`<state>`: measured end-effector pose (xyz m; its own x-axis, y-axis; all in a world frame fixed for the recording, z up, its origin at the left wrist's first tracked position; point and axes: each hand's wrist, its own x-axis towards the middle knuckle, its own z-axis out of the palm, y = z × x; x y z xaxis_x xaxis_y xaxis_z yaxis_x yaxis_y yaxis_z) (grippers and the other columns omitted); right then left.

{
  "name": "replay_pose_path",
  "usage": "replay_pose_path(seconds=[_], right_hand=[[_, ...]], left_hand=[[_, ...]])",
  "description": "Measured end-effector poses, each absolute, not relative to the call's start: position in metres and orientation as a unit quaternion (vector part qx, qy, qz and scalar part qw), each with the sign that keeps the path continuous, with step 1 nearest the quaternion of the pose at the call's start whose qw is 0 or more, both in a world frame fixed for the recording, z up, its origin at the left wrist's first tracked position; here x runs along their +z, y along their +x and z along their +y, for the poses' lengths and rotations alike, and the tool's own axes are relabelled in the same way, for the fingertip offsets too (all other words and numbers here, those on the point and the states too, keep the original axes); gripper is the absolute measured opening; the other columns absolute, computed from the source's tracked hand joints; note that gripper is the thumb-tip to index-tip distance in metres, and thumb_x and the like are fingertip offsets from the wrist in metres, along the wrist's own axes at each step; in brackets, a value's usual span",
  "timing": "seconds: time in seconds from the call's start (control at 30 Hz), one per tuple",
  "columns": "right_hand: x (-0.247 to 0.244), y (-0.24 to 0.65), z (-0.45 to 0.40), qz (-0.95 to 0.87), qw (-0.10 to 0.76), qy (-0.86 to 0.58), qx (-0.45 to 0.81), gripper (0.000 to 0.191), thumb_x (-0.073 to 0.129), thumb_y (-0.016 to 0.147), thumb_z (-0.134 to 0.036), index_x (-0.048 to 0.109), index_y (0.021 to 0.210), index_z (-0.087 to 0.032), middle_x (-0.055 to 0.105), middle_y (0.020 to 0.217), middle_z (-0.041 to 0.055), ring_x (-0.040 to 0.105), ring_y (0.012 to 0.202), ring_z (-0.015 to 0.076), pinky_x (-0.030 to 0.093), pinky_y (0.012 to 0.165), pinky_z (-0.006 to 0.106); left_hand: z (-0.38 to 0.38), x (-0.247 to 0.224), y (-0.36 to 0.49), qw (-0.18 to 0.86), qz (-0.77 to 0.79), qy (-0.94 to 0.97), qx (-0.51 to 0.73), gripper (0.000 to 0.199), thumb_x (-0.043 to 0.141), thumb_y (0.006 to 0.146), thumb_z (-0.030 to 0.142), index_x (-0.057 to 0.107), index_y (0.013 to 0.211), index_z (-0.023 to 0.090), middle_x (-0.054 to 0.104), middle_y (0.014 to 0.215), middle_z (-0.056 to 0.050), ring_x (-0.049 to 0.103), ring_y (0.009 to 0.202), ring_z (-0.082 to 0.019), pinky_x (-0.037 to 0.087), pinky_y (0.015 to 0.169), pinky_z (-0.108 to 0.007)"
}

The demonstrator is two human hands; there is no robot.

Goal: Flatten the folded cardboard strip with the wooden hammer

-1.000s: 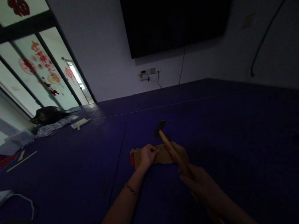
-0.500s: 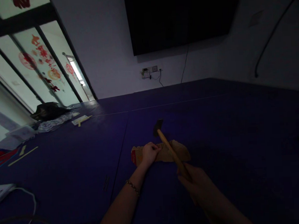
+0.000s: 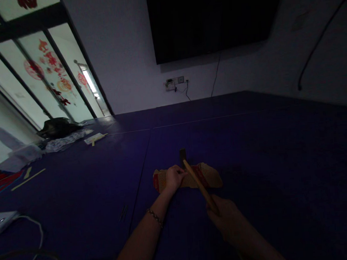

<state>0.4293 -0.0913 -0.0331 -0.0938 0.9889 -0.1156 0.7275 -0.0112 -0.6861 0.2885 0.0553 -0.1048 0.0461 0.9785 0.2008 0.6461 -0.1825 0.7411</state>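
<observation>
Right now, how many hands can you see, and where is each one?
2. The left hand is at the cardboard, left of its middle; the right hand grips the wooden handle of the hammer. No others show.

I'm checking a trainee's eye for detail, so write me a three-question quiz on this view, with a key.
1. Which hand grips the hammer?
2. True or false: the bracelet is worn on the left arm.
3. Multiple choice: the left hand is placed at A) a glass plate, B) a cardboard piece, C) a folded towel.

Key: 1. The right hand. 2. True. 3. B.
</observation>
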Motion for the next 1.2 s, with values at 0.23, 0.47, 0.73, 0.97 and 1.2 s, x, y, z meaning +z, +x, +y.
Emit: replay_pose_path(seconds=[0.23,0.47,0.73,0.97,1.2], right_hand=[[-0.017,0.438,-0.095,-0.643,0.278,-0.616,0.361,0.014,0.039,0.071,-0.027,0.049,0.07,-0.018,0.054,0.056,0.0018,0.051,0.046,0.0137,0.034,0.044,0.025],[-0.023,0.476,-0.047,-0.519,0.484,-0.506,0.49,0.028,0.055,0.064,-0.043,0.05,0.077,-0.018,0.039,0.042,-0.0084,0.034,0.029,0.0072,0.025,0.032,0.022],[-0.081,0.509,-0.006,-0.41,0.571,-0.434,0.564,0.03,0.067,0.056,-0.036,0.047,0.068,-0.018,0.041,0.041,-0.01,0.037,0.025,0.0055,0.025,0.028,0.019],[-0.084,0.506,-0.005,-0.394,0.588,-0.421,0.567,0.029,0.067,0.056,-0.037,0.046,0.066,-0.018,0.04,0.04,-0.0099,0.036,0.024,0.0055,0.025,0.027,0.02],[-0.084,0.508,-0.005,-0.39,0.586,-0.41,0.58,0.029,0.068,0.055,-0.035,0.047,0.067,-0.018,0.041,0.041,-0.0096,0.037,0.025,0.0056,0.025,0.028,0.021]], left_hand=[[0.055,-0.104,0.287,0.235,0.576,0.693,0.363,0.005,0.071,0.064,0.013,0.068,0.06,0.014,0.065,0.07,-0.001,0.059,0.069,-0.012,0.043,0.067,-0.022],[0.055,-0.104,0.286,0.231,0.561,0.712,0.355,0.006,0.071,0.065,0.014,0.067,0.06,0.015,0.065,0.07,-0.001,0.059,0.069,-0.012,0.043,0.067,-0.023],[0.053,-0.1,0.282,0.219,0.558,0.728,0.334,0.002,0.07,0.068,0.016,0.068,0.068,0.014,0.068,0.077,-0.003,0.061,0.075,-0.014,0.045,0.073,-0.024],[0.039,-0.083,0.284,0.199,0.58,0.729,0.303,0.016,0.068,0.068,0.012,0.068,0.084,0.013,0.069,0.084,-0.006,0.062,0.079,-0.017,0.046,0.075,-0.027],[0.001,-0.033,0.238,0.172,0.63,0.692,0.308,0.016,0.057,0.075,0.013,0.067,0.087,0.015,0.069,0.085,-0.006,0.062,0.077,-0.015,0.046,0.073,-0.024]])
